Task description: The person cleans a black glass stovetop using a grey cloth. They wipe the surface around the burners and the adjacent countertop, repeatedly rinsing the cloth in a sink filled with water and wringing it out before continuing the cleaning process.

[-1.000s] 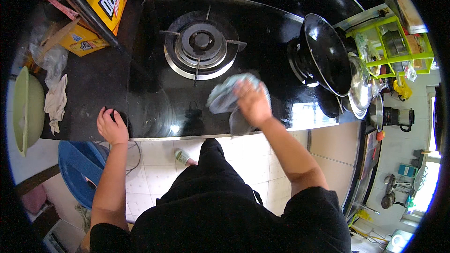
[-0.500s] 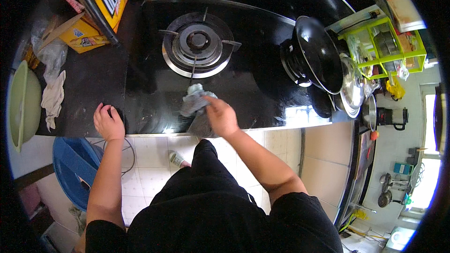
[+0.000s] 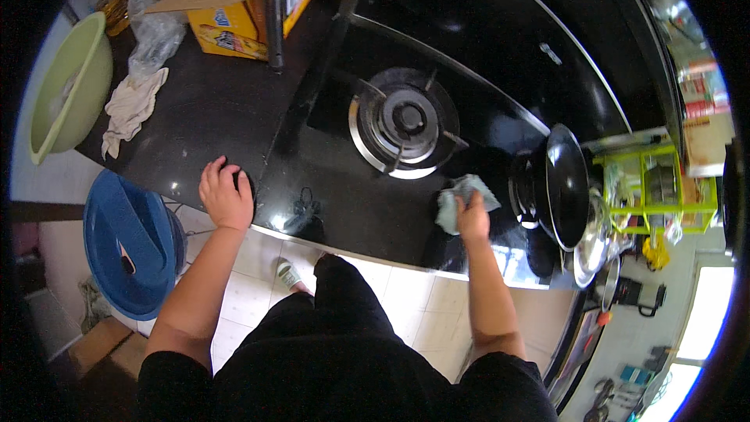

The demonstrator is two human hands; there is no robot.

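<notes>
A light grey-blue cloth (image 3: 448, 209) lies bunched under my right hand (image 3: 473, 223), whose fingers press it to the glossy black stove top (image 3: 359, 215). Hand and cloth are just right of and nearer than the round gas burner (image 3: 408, 117), apart from its metal pan supports. My left hand (image 3: 226, 195) rests on the black counter (image 3: 199, 121) left of the stove, near the front edge, with fingers apart and nothing in it. Right of the cloth, a black wok (image 3: 566, 187) stands tilted over a second burner, which it partly hides.
At the left are a green basin (image 3: 87, 90), a crumpled whitish rag (image 3: 133, 109), a plastic bag (image 3: 156, 39) and a yellow carton (image 3: 228, 31). A blue bin (image 3: 129, 250) stands below. A lime-green rack (image 3: 652, 207) and a shiny metal lid (image 3: 590, 246) are beyond the wok.
My right hand has slid the cloth rightward over the stove top, from in front of the burner toward the wok. The view has turned. My left hand still rests on the counter.
</notes>
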